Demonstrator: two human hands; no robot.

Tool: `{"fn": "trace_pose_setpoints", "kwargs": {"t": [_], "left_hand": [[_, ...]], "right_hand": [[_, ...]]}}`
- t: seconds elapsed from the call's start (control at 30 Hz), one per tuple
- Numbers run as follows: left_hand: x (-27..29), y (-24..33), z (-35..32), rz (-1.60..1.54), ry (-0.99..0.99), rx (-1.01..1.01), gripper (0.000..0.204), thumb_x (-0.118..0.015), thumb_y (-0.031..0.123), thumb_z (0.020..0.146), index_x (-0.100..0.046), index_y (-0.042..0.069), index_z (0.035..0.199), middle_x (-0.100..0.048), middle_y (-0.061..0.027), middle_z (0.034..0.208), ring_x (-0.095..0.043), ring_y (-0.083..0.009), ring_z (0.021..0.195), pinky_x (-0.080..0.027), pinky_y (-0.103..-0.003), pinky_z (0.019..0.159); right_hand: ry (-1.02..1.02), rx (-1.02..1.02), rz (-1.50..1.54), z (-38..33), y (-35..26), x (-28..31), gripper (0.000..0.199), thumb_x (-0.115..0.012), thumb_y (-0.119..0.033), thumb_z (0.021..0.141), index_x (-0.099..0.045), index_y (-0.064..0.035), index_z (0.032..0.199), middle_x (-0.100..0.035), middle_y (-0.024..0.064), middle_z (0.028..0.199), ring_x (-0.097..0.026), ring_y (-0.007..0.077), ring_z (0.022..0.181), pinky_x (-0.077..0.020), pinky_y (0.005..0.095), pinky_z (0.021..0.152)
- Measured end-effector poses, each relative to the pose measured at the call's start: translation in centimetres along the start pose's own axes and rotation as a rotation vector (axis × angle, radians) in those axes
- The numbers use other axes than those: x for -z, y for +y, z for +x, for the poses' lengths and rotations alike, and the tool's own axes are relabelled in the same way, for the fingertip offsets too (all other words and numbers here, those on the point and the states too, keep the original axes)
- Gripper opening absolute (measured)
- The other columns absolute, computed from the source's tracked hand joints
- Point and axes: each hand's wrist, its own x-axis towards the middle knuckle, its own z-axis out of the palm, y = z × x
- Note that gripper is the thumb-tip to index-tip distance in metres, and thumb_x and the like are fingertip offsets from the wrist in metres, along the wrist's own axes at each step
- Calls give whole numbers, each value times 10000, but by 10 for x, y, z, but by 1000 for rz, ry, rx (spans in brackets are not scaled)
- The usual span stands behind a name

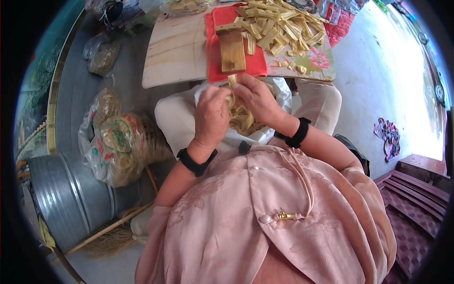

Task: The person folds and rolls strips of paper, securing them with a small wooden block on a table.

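Both my hands meet in front of the table's near edge, over an open white bag [283, 94] in my lap. Pinched between them is a pale yellow flat strip [232, 80], its top end poking up past my fingers. My left hand [211, 113] is closed on its lower part, mostly hiding it. The thumb and fingers of my right hand [259, 100] grip it from the other side. More pale curled strips [242, 120] lie inside the bag. Just beyond my hands, a wooden block [232, 52] rests on a red cloth [214, 57].
A heap of cut yellow strips [279, 28] covers the right of the table [175, 52]. On the left floor are stuffed plastic bags [125, 142], a metal drum [71, 199] and a straw broom [111, 241]. A purple chair [411, 213] and crumpled cloth [388, 137] are at right.
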Motion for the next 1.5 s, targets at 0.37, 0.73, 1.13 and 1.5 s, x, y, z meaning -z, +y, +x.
{"fn": "trace_pose_setpoints", "kwargs": {"t": [0.37, 0.73, 1.13, 1.5], "left_hand": [[10, 9, 10, -78, 295, -196, 227, -460, -48, 781, -550, 22, 977, -575, -133, 902, -559, -311, 844, -450, -375, 743], [12, 5, 11, -905, -4, 166, 138, -491, 120, 916, -519, 11, 995, -585, -20, 864, -545, -77, 777, -455, -206, 692], [11, 23, 8, -769, 213, 177, 73, -556, 76, 888, -571, 4, 883, -611, -27, 729, -562, -67, 648, -469, -200, 613], [37, 7, 6, -571, 292, 69, 135, -618, 73, 837, -572, 1, 942, -609, -35, 769, -583, -117, 723, -471, -247, 638]], "right_hand": [[-113, 298, -442, -16, -32, 3, 240, -549, -251, 869, -537, -12, 885, -581, 204, 765, -562, 379, 695, -444, 425, 585], [-292, 24, 215, -14, -38, 19, 187, -614, -137, 859, -638, 23, 953, -627, 2, 824, -532, 50, 744, -451, 216, 654], [-190, -108, 237, -7, -22, 25, 157, -569, -188, 899, -514, -43, 872, -507, -22, 684, -474, 49, 612, -403, 200, 541], [-217, -78, -3, -22, -41, 52, 168, -585, -185, 889, -613, -32, 827, -476, -54, 658, -403, 25, 592, -339, 192, 523]]}}
